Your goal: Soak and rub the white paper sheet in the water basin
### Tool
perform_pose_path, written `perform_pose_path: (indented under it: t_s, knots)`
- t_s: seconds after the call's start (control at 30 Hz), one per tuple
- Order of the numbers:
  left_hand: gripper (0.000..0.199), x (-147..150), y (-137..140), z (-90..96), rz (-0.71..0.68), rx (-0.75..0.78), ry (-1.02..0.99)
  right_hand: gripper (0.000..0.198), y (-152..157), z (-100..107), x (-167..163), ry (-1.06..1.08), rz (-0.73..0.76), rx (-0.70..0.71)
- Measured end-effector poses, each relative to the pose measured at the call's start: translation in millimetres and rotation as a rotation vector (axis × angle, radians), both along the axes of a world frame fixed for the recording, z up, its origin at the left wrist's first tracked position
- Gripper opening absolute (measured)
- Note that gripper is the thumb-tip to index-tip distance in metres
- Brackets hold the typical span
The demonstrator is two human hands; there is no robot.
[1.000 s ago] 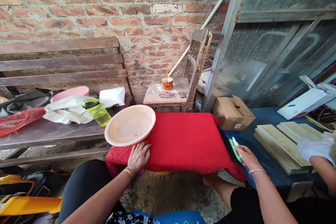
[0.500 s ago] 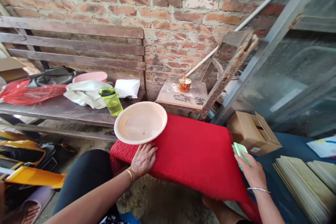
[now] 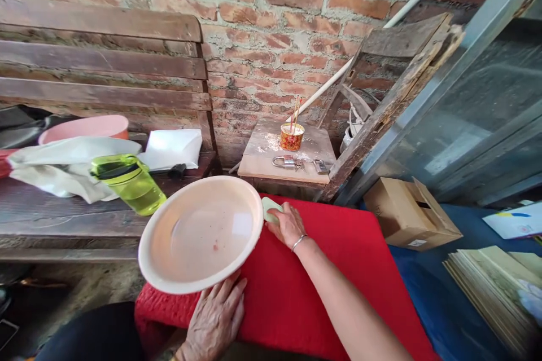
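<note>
Left hand: the left hand (image 3: 215, 321) lies palm down on the red textured cloth-covered pad (image 3: 339, 271), its fingers (image 3: 231, 296) loosely spread and holding nothing; their tips reach the near rim of the round cream plastic plate (image 3: 201, 232).

Right hand: the right hand (image 3: 288, 225) reaches across the pad, its fingers curled and pinching a small pale green flat piece (image 3: 270, 210), which sticks out beyond the fingertips, just beside the plate's right rim.

Plate: it rests partly on the pad's left far corner and overhangs toward the dark wooden slatted bench (image 3: 63, 220); a few reddish specks show inside it.

Beyond the fingertips: a translucent green plastic bottle (image 3: 129, 180) lies on the bench to the left of the plate; a small wooden stool (image 3: 288, 161) carries a red-and-gold cup with sticks (image 3: 292, 135) and a metal padlock (image 3: 284, 162).

To the right of the wrist: a brown cardboard box (image 3: 409, 214) and a stack of pale thin sheets (image 3: 495, 287).

Doing it well: my judgement is that the left fingers should stay steady against the plate's rim so it cannot tip off the pad, while the right keeps a firm pinch on the green piece.

Change since half a second ago: the right hand has crossed from the pad's right edge to the plate's rim, carrying the green piece; the left hand remains at the near rim; the view has come closer and turned left.
</note>
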State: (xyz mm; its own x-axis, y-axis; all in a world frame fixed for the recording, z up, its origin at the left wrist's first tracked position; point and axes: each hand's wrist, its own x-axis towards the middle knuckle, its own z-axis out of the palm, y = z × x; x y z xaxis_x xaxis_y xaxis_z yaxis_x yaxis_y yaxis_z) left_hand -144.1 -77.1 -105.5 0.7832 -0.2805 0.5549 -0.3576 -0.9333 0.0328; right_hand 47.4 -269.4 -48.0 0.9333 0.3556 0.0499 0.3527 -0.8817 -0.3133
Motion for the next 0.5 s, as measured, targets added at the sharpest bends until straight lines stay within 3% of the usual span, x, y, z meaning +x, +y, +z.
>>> perform_pose_path:
  t_s: [0.13,0.3,0.4,0.5]
  knots:
    - [0.032,-0.1,2.0,-0.1,0.006,0.037,-0.006,0.035,-62.0,-2.7,14.1,-0.004,-0.099,-0.071]
    - [0.031,-0.7,7.7,-2.9,-0.011,0.081,0.017,0.037,-197.6,-7.4,16.3,-0.061,-0.372,-0.123]
    - [0.031,-0.3,10.5,-3.3,-0.017,0.096,0.016,0.041,-266.0,-18.9,9.4,-0.081,-0.594,0.009]
    - [0.030,0.7,12.2,-2.3,-0.033,0.103,0.009,0.051,-302.7,-34.7,5.5,-0.057,-0.779,0.305]
